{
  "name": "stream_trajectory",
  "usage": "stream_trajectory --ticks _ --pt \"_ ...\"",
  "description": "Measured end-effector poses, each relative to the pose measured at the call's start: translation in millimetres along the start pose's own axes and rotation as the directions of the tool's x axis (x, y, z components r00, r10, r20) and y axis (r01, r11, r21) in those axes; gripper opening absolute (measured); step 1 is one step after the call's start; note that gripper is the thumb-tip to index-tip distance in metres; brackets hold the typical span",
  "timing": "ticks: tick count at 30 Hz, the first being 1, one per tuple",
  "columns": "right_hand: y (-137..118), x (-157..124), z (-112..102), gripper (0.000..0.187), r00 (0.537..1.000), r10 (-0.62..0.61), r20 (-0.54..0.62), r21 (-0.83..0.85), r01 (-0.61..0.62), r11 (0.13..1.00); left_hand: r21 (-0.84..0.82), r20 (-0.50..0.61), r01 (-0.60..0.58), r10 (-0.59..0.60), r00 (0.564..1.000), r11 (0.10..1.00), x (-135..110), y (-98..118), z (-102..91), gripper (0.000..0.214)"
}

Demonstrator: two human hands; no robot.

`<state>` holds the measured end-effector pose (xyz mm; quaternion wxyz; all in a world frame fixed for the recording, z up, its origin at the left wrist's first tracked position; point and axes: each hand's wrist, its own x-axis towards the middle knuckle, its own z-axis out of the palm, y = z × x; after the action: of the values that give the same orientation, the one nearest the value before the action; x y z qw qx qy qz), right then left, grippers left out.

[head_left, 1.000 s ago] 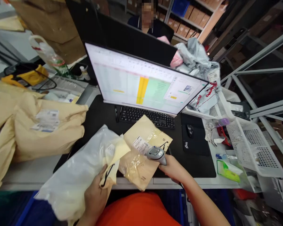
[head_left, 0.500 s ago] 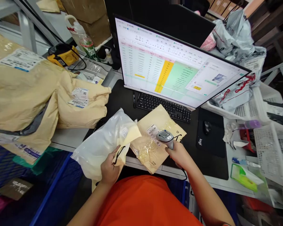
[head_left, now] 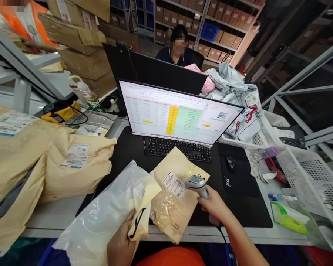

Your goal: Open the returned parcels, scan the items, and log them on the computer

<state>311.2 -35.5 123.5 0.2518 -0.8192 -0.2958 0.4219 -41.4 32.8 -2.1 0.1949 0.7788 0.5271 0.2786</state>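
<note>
My right hand grips a grey barcode scanner, its head aimed at the white label on a tan padded envelope lying at the desk's front edge. My left hand is closed on a clear plastic bag holding a pale yellow garment, just left of the envelope. Behind them sit a black keyboard and a lit monitor showing a spreadsheet.
Bulky tan parcels are piled on the left. A mouse rests on the black mat. White baskets and grey mailer bags stand at the right. Another person sits beyond the monitors, with cardboard boxes and shelving behind.
The view tilted back up, showing the person opposite again. Both hands kept their grip, the scanner staying over the envelope's label.
</note>
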Motion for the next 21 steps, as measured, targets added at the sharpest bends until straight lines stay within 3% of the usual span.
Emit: stream_trajectory --ticks 2,4,6,10,14,19,21 --pt "26 5 -19 0.031 0.987 0.058 -0.153 -0.036 -0.064 0.997 0.051 0.000 -0.069 0.069 0.998 0.996 1 3 5.2 0.029" --pt "59 10 -41 0.025 0.939 0.111 -0.326 -0.101 -0.152 0.983 0.088 0.017 -0.141 0.140 0.990 0.986 2 7 11.4 0.022" --pt "93 15 -64 0.022 0.884 0.189 -0.427 -0.111 -0.258 0.960 0.111 0.052 -0.202 0.197 0.979 0.973 3 10 17.8 0.027" --pt "157 25 -100 0.023 0.789 0.342 -0.510 -0.061 -0.430 0.901 0.125 0.105 -0.265 0.253 0.962 0.956 3 11 29.5 0.035" --pt "203 37 -124 0.021 0.726 0.391 -0.566 -0.027 -0.490 0.871 0.120 0.107 -0.306 0.295 0.950 0.944 2 2 38.7 0.053" --pt "240 45 -134 0.024 0.702 0.394 -0.593 -0.014 -0.498 0.867 0.135 0.145 -0.423 0.405 0.903 0.896 2 -15 52.0 0.077" --pt "246 43 -128 0.038 0.669 0.400 -0.627 -0.011 -0.521 0.854 0.127 0.156 -0.461 0.441 0.884 0.878 2 -22 59.6 0.084"
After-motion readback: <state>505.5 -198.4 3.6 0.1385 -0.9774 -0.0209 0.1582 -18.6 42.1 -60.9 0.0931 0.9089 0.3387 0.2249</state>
